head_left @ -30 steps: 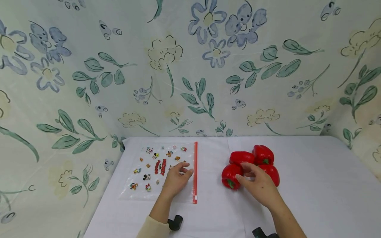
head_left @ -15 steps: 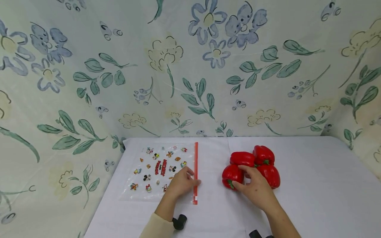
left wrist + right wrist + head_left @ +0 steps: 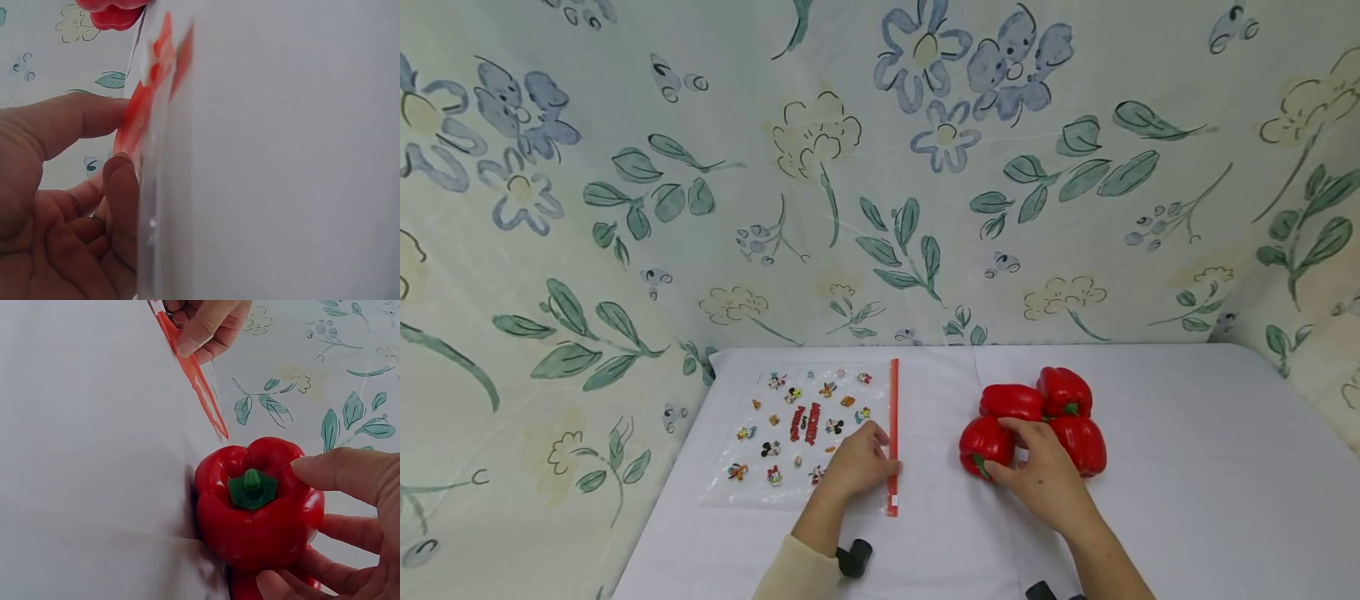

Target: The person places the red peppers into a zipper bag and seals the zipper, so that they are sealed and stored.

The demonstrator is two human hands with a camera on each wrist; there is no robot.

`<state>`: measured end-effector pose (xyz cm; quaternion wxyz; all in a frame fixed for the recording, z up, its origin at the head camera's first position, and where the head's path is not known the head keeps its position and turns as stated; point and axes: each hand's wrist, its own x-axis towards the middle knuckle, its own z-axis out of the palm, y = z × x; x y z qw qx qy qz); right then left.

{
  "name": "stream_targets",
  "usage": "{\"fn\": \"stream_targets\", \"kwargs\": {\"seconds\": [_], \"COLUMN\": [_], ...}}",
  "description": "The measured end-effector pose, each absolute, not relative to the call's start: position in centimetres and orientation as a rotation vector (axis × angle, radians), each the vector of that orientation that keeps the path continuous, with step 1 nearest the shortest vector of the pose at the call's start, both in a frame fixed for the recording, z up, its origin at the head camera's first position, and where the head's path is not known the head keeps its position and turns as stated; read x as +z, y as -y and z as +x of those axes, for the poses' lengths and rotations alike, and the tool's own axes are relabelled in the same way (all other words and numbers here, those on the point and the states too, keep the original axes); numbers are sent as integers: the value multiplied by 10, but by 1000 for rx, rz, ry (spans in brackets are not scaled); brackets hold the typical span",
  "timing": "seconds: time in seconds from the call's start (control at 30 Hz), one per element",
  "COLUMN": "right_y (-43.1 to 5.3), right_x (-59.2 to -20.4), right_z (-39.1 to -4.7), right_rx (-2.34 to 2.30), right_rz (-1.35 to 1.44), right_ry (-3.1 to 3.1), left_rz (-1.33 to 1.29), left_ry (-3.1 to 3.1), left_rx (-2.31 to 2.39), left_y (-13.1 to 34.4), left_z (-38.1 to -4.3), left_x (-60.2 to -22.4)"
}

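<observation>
Nearest us, our left hand (image 3: 857, 462) pinches the orange-red closure strip (image 3: 893, 408) of a flat, clear plastic bag (image 3: 797, 435) with cartoon prints, thumb and finger on opposite faces, probably to control its limp edge. Our right hand (image 3: 1047, 479) is clamped on a glossy red bell pepper (image 3: 983, 443) with a green stem (image 3: 252, 487), thumb and fingers spread, seemingly because its round body could roll on the white-covered bench (image 3: 1187, 467). Just behind and right of it cluster three similar red peppers (image 3: 1011, 402); beyond is a flower-and-leaf-patterned cloth (image 3: 880, 200).
</observation>
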<state>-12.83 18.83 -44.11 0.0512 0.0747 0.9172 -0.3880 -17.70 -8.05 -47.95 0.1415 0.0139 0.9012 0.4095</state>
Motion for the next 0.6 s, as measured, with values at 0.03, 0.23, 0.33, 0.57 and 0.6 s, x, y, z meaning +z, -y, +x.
{"fn": "stream_targets", "kwargs": {"seconds": [0.03, 0.23, 0.33, 0.57, 0.6], "right_y": [-188, -187, -186, -183, -183], "right_x": [-441, -441, -442, -444, -444], "right_z": [-128, -127, -127, -126, -126], "right_rx": [-1178, -1176, -1182, -1208, -1207], "right_rz": [227, 226, 226, 234, 236], "right_ry": [-2795, -2801, -2796, -2782, -2782], "left_rz": [51, 119, 128, 120, 121], "left_ry": [-2603, -2648, -2679, -2728, -2730], "left_rx": [1186, 1211, 1222, 1224, 1229], "left_y": [81, 84, 84, 83, 83], "left_z": [-177, -177, -177, -176, -176], "left_x": [-480, -482, -483, -483, -483]}}
